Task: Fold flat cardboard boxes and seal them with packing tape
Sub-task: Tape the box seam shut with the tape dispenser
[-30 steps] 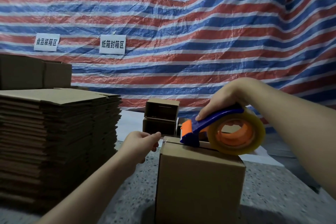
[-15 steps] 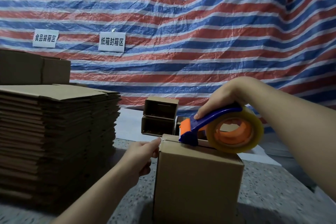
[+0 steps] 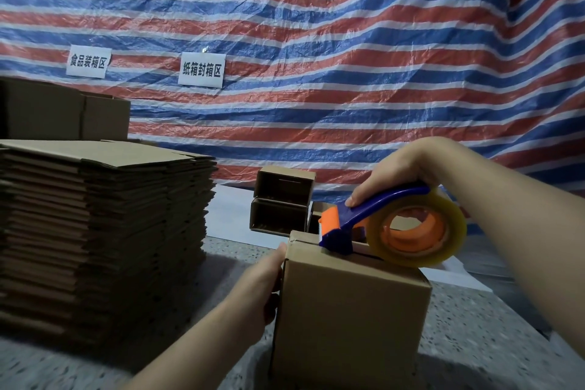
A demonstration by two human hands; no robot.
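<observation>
1. While our left hand (image 3: 266,282) presses flat against the box (image 3: 348,310) side, flaps are folded shut.
2. Our right hand (image 3: 402,174) grips the tape dispenser (image 3: 392,228) atop the seam; sealing looks barely begun.
3. Beyond our left hand, the flat stack (image 3: 101,225) awaits.

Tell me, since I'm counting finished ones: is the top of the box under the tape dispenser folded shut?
Folded shut, not visibly sealed: the box flaps lie flat, a dark seam showing beside the tape dispenser.

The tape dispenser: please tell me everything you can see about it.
The tape dispenser has a dark blue plastic frame, an orange cutter head and orange hub carrying a clear, yellowish tape roll. It is tilted, cutter end down on the top of the box. The right hand holds its handle from above.
</observation>
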